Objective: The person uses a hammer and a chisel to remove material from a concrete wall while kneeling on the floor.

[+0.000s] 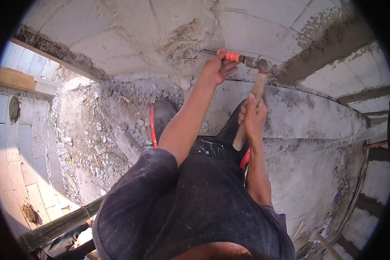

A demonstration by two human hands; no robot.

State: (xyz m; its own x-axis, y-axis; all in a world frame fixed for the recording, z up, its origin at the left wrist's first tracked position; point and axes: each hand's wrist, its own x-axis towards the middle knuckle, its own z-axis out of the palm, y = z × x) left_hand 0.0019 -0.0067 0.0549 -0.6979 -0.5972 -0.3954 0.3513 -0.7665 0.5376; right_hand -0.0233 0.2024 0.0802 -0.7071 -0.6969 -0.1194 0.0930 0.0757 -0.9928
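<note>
My left hand (pixel 219 69) grips a chisel with an orange handle (pixel 233 56), thumb and forefinger round it and the other fingers looser. Its metal tip points left, toward a rough chipped patch (pixel 184 45) in the pale block wall (pixel 255 21); whether it touches cannot be made out. Closed round the wooden handle of a hammer (pixel 258 85) is my right hand (pixel 254 115). The hammer's dusty head is at the chisel's struck end, touching it or very close. The lower end of the handle hangs in front of my right thigh.
Broken rubble (pixel 95 134) covers the ground to my left, beyond my knee. A bamboo pole (pixel 58 225) crosses the lower left, with another person's leg (pixel 63 242) below it. To the right runs a grey slab (pixel 307 173); a stick (pixel 327 246) lies at its near end.
</note>
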